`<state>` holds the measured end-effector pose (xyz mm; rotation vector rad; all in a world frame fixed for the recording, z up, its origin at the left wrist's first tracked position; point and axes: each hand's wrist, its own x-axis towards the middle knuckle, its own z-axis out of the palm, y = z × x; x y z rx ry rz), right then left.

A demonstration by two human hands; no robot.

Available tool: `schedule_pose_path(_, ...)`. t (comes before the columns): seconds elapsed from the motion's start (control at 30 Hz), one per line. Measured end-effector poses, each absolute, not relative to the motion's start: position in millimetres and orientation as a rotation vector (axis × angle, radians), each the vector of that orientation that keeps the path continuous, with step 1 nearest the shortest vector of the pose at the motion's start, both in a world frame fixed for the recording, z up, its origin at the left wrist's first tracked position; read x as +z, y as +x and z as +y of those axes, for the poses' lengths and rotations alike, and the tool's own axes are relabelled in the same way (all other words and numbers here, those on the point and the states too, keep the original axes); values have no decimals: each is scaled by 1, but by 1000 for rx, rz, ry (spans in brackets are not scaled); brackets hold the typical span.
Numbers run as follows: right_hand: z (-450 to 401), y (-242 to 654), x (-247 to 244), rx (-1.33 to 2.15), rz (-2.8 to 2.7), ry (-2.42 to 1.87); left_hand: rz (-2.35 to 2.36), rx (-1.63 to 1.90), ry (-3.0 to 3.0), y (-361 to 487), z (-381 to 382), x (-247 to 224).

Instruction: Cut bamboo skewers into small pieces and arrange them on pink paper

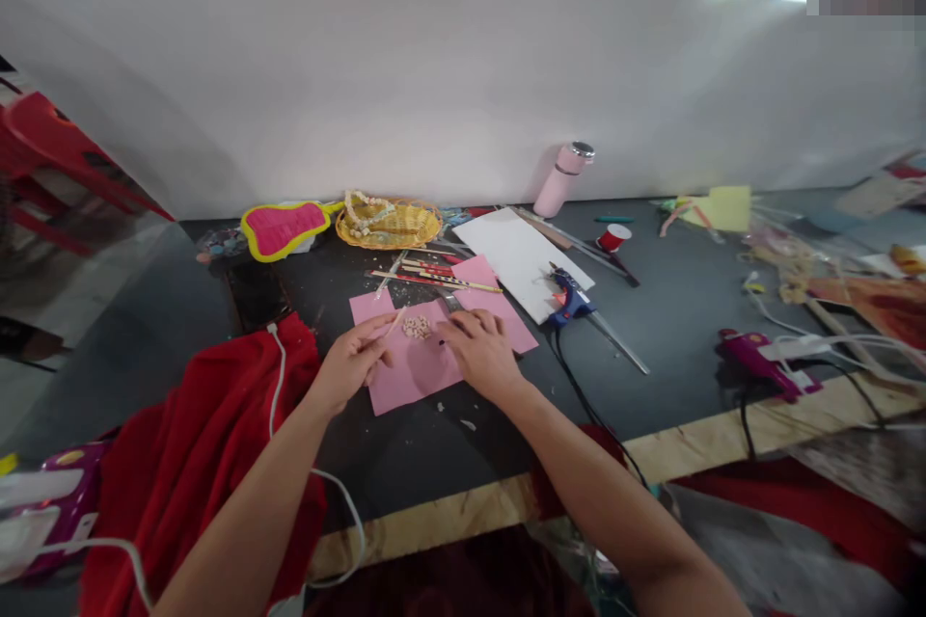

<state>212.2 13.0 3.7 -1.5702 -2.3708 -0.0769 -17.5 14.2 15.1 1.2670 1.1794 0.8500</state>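
Left hand (354, 359) pinches a slender stick (394, 321) over pink paper (397, 388), beside small pale pieces (417, 328); right hand (483, 354) is at the paper, grip undeterminable. Stick judged light, stiff, snappable; best held mid-length. Dark tabletop (676, 328) bears scraps (468, 425); beyond, a pink bottle (559, 185), then a white partition (449, 77).

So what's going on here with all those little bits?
A person has both hands over some pink paper. The left hand pinches a thin stick beside a small pile of pale bits. The right hand is on the pile's other side; whether it holds anything is hard to tell. A blue glue gun lies off to the right, by a white sheet.
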Motion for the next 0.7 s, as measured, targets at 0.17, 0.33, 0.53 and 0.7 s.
schedule_pose_path(0.17, 10, 197, -3, -81, -2488, -1505, 1332, 757, 1704, -18, 12, 8)
schedule_pose_path(0.33, 11, 195, -3, -40, -2464, -1540, 1398, 581, 1997, -18, 12, 7)
schedule_pose_path(0.53, 12, 193, -3, 9, -2443, -1584, 1450, 460, 2142, -16, 12, 6)
schedule_pose_path(0.7, 13, 193, -2, 38, -2453, -1595, 1404, 542, 2264, -13, 10, 6)
